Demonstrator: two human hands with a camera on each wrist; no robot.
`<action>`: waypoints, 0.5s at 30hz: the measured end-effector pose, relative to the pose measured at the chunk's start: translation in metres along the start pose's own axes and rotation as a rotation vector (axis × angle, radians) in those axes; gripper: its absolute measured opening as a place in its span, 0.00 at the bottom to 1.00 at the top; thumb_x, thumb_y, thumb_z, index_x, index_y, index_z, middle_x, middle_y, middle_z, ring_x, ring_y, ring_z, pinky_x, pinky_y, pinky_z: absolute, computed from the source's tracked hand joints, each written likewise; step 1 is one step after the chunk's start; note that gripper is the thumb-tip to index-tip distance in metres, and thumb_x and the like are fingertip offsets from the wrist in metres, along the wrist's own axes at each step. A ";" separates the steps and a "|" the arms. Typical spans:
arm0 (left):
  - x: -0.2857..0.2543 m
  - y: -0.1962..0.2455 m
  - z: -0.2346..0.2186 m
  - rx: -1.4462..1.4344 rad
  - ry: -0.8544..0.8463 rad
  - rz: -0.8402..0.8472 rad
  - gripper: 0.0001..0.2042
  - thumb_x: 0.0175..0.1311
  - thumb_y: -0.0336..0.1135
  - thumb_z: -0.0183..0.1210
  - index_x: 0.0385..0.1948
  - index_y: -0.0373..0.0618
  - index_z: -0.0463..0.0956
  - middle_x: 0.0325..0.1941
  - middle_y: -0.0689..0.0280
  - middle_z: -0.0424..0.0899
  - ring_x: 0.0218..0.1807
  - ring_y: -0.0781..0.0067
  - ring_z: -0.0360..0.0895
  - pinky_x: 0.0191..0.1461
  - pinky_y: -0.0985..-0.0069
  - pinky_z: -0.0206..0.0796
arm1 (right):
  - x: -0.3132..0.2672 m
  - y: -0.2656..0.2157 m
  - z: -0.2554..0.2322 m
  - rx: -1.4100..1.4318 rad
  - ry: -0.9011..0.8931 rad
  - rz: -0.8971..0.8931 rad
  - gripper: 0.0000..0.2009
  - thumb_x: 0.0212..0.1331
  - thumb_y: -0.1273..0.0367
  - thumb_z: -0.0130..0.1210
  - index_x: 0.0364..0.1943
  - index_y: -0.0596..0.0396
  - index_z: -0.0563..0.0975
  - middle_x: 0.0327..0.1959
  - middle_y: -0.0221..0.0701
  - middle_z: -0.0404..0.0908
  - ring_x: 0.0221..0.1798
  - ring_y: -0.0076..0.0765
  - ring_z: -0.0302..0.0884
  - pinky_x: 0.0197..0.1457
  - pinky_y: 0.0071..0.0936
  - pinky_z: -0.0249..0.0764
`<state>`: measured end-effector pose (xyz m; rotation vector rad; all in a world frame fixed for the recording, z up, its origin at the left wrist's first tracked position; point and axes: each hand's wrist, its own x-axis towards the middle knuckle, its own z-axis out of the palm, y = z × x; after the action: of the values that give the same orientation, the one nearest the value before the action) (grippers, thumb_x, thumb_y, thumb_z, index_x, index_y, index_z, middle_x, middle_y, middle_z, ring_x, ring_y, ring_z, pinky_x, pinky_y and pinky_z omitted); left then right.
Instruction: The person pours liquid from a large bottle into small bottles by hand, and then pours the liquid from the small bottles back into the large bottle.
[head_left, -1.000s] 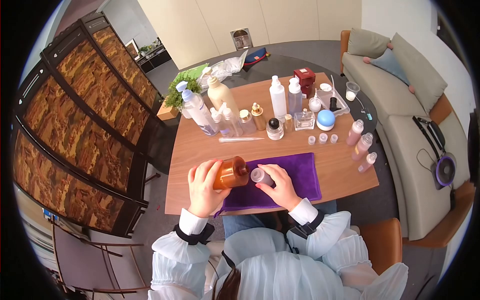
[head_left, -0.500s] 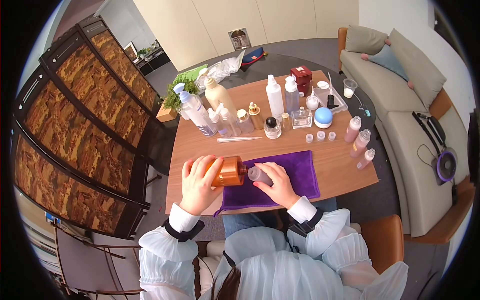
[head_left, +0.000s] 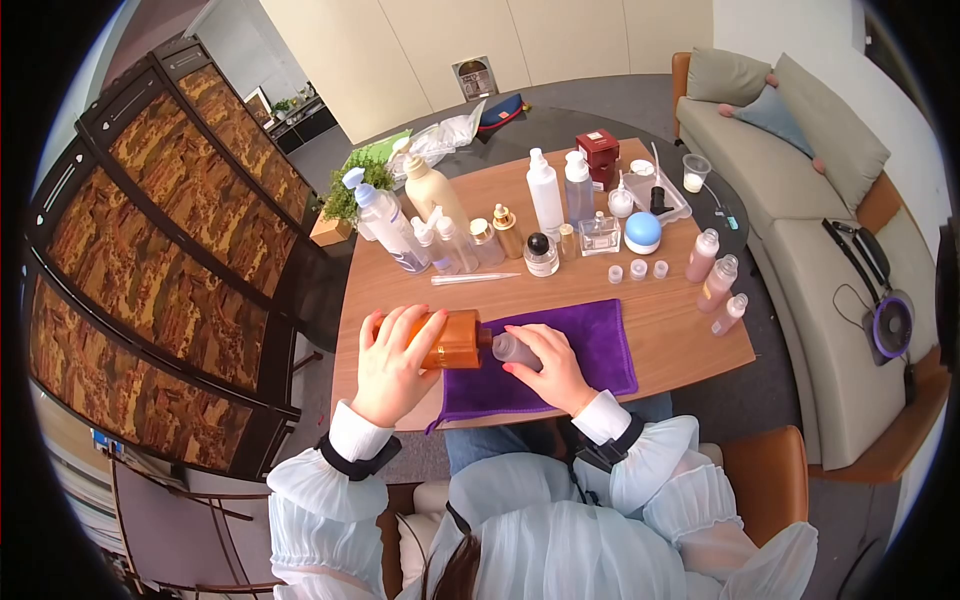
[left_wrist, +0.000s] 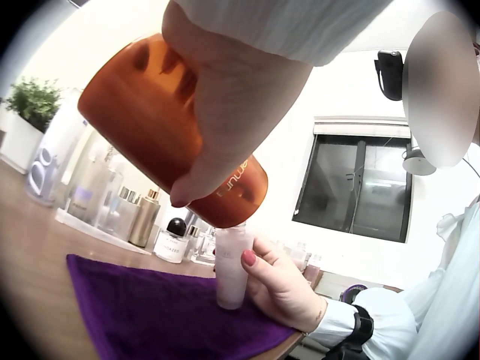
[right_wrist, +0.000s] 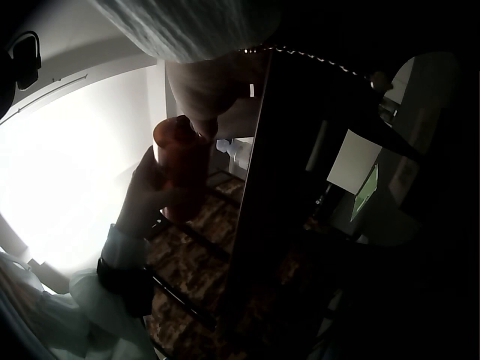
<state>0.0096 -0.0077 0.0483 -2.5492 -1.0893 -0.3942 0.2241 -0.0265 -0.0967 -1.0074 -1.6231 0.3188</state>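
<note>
The left hand's [head_left: 392, 368] fingers curl round a tipped amber bottle [head_left: 456, 340]; the right hand's [head_left: 556, 372] grip a small frosted bottle [head_left: 512, 351] at its neck; beneath, a purple cloth [head_left: 595, 345] lies on the wooden table [head_left: 685, 335].

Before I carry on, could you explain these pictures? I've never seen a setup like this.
There is no robot: a person works bare-handed. The wide picture comes from a head camera looking forward and down; the other two come from wrist cameras, the right one quite dark. The left hand grips an amber bottle, tipped toward a small frosted bottle that the right hand holds. Their mouths meet or nearly so; I can't tell whether liquid flows. Beneath lies a purple cloth on a wooden table. Farther back stands a tall white bottle among others; three pinkish bottles stand at the right.
</note>
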 end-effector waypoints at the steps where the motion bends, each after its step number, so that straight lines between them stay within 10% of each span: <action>1: 0.001 -0.001 -0.001 0.007 0.000 0.009 0.36 0.35 0.32 0.70 0.56 0.52 0.71 0.55 0.64 0.73 0.59 0.61 0.70 0.66 0.56 0.53 | 0.000 0.000 0.000 0.000 0.000 0.000 0.25 0.50 0.65 0.66 0.55 0.49 0.74 0.48 0.33 0.77 0.50 0.43 0.74 0.55 0.38 0.66; 15: 0.009 -0.002 -0.005 0.044 0.007 0.078 0.36 0.34 0.31 0.69 0.56 0.52 0.72 0.55 0.64 0.73 0.58 0.62 0.70 0.65 0.56 0.53 | 0.000 -0.002 -0.001 -0.001 0.007 0.007 0.26 0.49 0.66 0.66 0.55 0.50 0.73 0.48 0.34 0.77 0.50 0.44 0.74 0.54 0.38 0.66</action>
<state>0.0138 -0.0026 0.0564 -2.5403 -0.9816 -0.3551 0.2242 -0.0275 -0.0951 -1.0137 -1.6136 0.3187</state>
